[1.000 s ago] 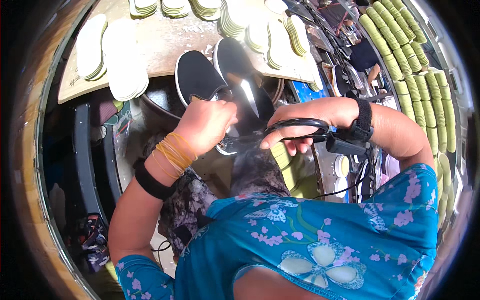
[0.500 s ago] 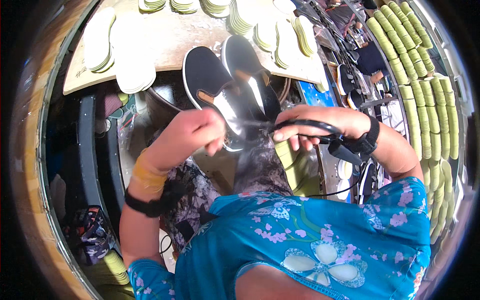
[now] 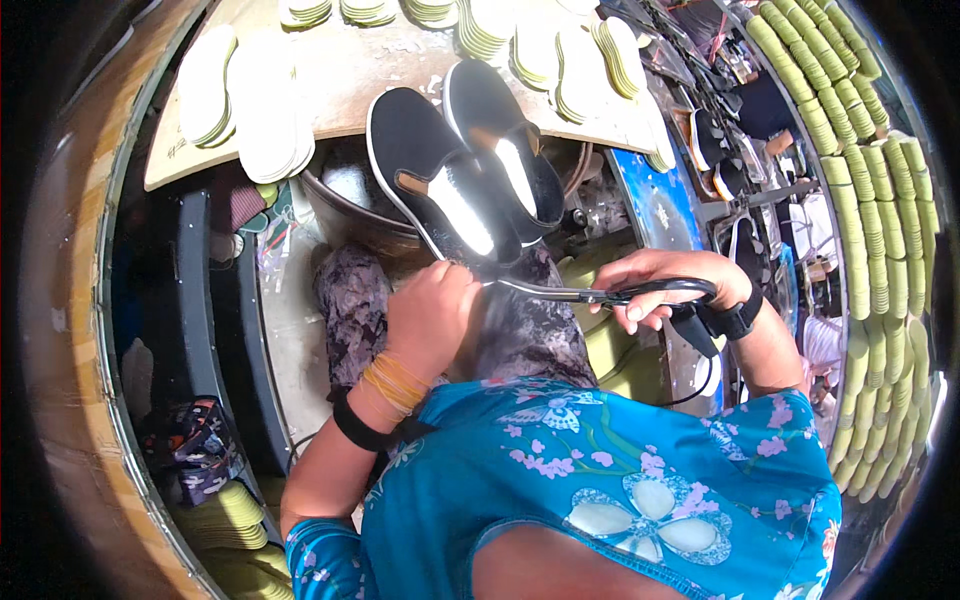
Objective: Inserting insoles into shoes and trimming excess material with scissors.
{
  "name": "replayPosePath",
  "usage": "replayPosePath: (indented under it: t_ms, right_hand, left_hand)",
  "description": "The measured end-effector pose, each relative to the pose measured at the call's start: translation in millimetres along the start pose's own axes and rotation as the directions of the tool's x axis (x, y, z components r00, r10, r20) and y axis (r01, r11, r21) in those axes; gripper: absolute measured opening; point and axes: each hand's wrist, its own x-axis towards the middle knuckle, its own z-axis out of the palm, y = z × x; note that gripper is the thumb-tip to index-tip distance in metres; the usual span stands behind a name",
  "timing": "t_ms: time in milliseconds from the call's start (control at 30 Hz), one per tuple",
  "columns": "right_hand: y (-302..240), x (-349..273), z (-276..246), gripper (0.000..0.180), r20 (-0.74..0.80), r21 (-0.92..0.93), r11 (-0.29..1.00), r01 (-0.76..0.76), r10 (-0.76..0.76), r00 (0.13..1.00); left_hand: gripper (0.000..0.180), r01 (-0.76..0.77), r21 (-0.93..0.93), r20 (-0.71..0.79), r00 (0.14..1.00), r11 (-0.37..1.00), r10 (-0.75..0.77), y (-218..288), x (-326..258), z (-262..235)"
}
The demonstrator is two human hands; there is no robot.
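Observation:
A pair of black slip-on shoes with white soles lies before me, toes pointing away: the left shoe (image 3: 410,135) and the right shoe (image 3: 490,95). My left hand (image 3: 432,310) is closed right at the left shoe's heel; whatever its fingers pinch is hidden. My right hand (image 3: 665,285) grips black-handled scissors (image 3: 560,293), with fingers through the big loop. Their metal blades reach left to the heel, and the tips come close to my left fingers.
Beyond the shoes, a wooden board (image 3: 400,50) bears several stacks of pale insoles (image 3: 270,120). A round dark basin (image 3: 345,190) sits under its edge. Rows of stacked yellow-green insoles (image 3: 865,220) line the right side. Other shoes (image 3: 708,140) stand on a rack at the right.
My left hand has moved right and down to the left shoe's heel. My right hand has moved down and to the right, turning the scissors so the blades now point left at the heel.

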Motion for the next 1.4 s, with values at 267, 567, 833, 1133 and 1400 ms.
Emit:
replayPosePath:
  t_ms: [267, 567, 833, 1133, 1400]
  right_hand:
    - [40.6, 46.3, -22.0, 0.041, 0.214, -0.106, 0.986, 0.129, -0.104, 0.971]
    - [31.2, 77.1, -25.2, 0.039, 0.205, -0.123, 0.981, 0.148, -0.121, 0.971]
    - [19.0, 82.9, 4.7, 0.039, -0.015, -0.027, 0.998, 0.064, -0.065, 0.998]
    - [22.4, 29.0, -6.3, 0.037, 0.169, 0.076, 0.994, 0.080, -0.092, 0.981]
    - [50.2, 18.5, -3.2, 0.058, 0.075, 0.266, 0.916, 0.299, -0.329, 0.941]
  left_hand:
    - [0.012, 0.510, -0.482, 0.347, 0.858, 0.713, -0.379, -15.1, -21.8, -7.2]
    - [0.011, 0.529, -0.422, 0.399, 0.837, 0.736, -0.373, 0.5, -23.1, -20.5]
    - [0.011, 0.365, -0.421, 0.397, 0.897, 0.830, -0.193, 2.5, -19.1, -11.4]
    - [0.011, 0.772, -0.569, 0.741, 0.630, 0.283, -0.232, -43.8, -52.5, -118.9]
    - [0.075, 0.504, 0.359, 0.135, 0.804, 0.785, -0.579, -124.6, -187.3, -152.8]
